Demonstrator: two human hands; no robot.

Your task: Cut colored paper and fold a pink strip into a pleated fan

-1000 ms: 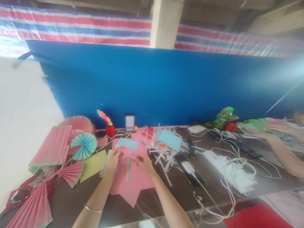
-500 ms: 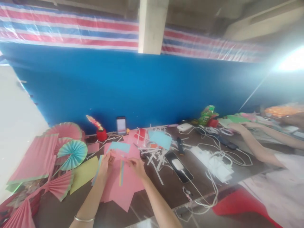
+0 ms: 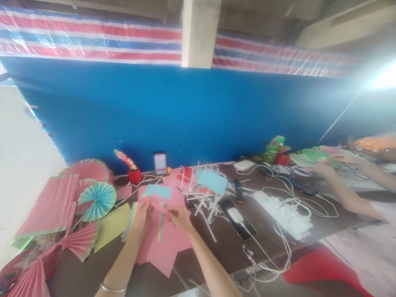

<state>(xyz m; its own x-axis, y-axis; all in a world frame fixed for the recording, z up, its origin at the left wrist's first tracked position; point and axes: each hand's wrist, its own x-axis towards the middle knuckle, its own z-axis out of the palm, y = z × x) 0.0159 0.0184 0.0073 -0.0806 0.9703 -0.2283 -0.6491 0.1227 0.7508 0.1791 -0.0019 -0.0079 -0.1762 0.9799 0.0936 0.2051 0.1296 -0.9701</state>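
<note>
Between my two hands stretches a narrow pink paper strip [image 3: 158,205], held just over large pink paper sheets [image 3: 163,251]. My left hand [image 3: 145,212] is closed on the strip's left end, with a bracelet on that wrist. The fingers of my right hand [image 3: 178,218] pinch its right end. Below the strip lies a yellow and blue paper strip [image 3: 160,227] on the pink sheets. A light blue paper piece [image 3: 158,191] rests just beyond my hands. More coloured strips [image 3: 130,222] show beside my left forearm.
Folded paper fans [image 3: 97,200] and a yellow sheet [image 3: 113,227] lie at left. White paper scraps [image 3: 206,206], a phone [image 3: 237,218], and a power strip with tangled cables [image 3: 284,214] are at right. A co-worker's arms [image 3: 346,194] reach in at far right. A blue partition [image 3: 185,111] stands behind.
The view has swung right, bringing more of the co-worker into sight. Both my hands keep hold of the pink strip, which now shows more broadly between them.
</note>
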